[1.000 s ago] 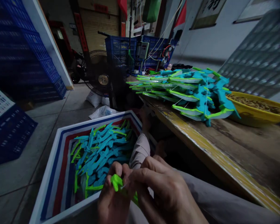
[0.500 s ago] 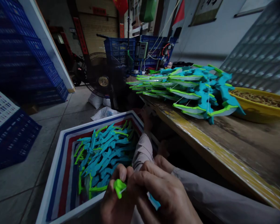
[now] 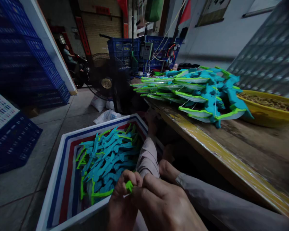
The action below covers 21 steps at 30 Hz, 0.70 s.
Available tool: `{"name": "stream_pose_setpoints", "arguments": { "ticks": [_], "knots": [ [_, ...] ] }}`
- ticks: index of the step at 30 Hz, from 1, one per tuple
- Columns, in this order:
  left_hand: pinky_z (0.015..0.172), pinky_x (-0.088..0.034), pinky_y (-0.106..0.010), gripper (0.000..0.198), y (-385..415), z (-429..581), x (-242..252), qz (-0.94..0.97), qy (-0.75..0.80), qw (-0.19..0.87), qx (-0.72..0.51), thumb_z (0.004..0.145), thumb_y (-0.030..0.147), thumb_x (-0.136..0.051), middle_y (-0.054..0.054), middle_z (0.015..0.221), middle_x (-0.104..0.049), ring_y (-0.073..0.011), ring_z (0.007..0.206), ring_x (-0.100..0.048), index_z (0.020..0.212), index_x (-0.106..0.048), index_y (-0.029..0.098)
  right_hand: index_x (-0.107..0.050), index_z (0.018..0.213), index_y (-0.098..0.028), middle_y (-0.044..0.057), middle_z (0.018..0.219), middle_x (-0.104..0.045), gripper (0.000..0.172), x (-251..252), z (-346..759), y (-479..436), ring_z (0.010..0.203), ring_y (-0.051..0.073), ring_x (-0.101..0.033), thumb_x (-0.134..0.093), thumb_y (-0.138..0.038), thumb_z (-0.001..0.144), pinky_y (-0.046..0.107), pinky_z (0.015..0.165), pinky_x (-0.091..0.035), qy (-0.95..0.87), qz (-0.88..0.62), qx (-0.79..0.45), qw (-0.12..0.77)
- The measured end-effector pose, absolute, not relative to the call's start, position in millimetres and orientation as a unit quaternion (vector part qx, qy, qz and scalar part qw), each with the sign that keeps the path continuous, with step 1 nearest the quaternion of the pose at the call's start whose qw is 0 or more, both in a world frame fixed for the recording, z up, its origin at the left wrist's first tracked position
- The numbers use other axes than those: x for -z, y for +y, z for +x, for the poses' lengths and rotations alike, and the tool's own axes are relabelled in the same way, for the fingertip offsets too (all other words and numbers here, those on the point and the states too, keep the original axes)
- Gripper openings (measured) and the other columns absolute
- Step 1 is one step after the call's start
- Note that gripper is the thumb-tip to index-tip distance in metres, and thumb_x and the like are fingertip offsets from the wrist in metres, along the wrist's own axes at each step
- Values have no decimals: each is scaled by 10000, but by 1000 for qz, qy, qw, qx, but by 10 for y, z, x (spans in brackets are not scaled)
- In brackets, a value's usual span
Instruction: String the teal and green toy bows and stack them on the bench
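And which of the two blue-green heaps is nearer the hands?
The bin heap, inside the striped bin, just beyond the left hand; the table heap sits farther off, beside the yellow bowl.

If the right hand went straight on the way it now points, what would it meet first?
The right hand would probably meet the green piece first, then the left hand; their exact depth is unclear.

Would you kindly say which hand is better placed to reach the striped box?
Probably the left hand: it appears nearer the striped box, while the right hand is farther; both are at the green piece.
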State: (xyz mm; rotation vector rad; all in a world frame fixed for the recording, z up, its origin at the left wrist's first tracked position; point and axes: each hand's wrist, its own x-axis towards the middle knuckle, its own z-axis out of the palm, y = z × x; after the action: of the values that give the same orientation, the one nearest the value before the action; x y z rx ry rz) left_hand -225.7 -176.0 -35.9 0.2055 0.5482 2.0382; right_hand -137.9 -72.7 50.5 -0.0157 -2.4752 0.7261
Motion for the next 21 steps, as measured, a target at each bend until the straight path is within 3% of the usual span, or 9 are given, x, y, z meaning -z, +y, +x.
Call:
{"name": "stream_pose_setpoints", "arguments": {
  "ticks": [3,5,7,13,17,21],
  "knots": [
    [658,-410,-237,239,-1789,-2254,377,80,266,487,-828,822,393,-784,-7,814,-575,-122,699,-502,794,-668,186,-641,936,-173,-2,727,-551,87,-462,-1353,-689,541,138,-499,-576,-218,974,283,465,-406,-952,30,-175,248],
    [642,-403,-236,267,-1811,-2238,357,62,295,494,-816,812,428,-798,2,746,-558,-119,669,-494,852,-688,187,-600,1185,-110,25,777,-564,218,-420,-1346,-660,588,156,-522,-502,-198,1011,275,466,-415,-956,37,-156,247],
    [625,-384,-223,282,-1818,-2215,311,44,324,493,-806,802,425,-815,19,695,-531,-104,642,-466,878,-683,187,-558,1259,-85,39,783,-563,287,-380,-1355,-637,591,161,-521,-402,-181,1038,267,439,-396,-953,50,-161,253],
    [573,-324,-194,386,-1756,-2158,157,-8,376,479,-793,731,467,-869,60,642,-451,-71,603,-401,841,-618,194,-645,1040,-60,68,733,-570,413,-279,-1397,-590,549,165,-499,-244,-156,1061,292,446,-383,-945,92,-137,282],
    [600,-363,-180,429,-1731,-2161,207,10,411,468,-782,746,522,-840,55,676,-500,-76,638,-451,940,-623,208,-608,844,-115,83,762,-593,458,-216,-1404,-549,602,174,-524,-207,-126,1066,299,509,-411,-947,111,-110,281],
    [564,-391,-172,421,-1664,-2153,339,65,490,424,-759,834,550,-743,34,746,-591,-87,634,-527,1077,-605,234,-548,805,-157,41,729,-563,382,-394,-1448,-457,620,164,-506,-265,-126,1059,298,560,-399,-934,92,-123,323]
  ]
}}
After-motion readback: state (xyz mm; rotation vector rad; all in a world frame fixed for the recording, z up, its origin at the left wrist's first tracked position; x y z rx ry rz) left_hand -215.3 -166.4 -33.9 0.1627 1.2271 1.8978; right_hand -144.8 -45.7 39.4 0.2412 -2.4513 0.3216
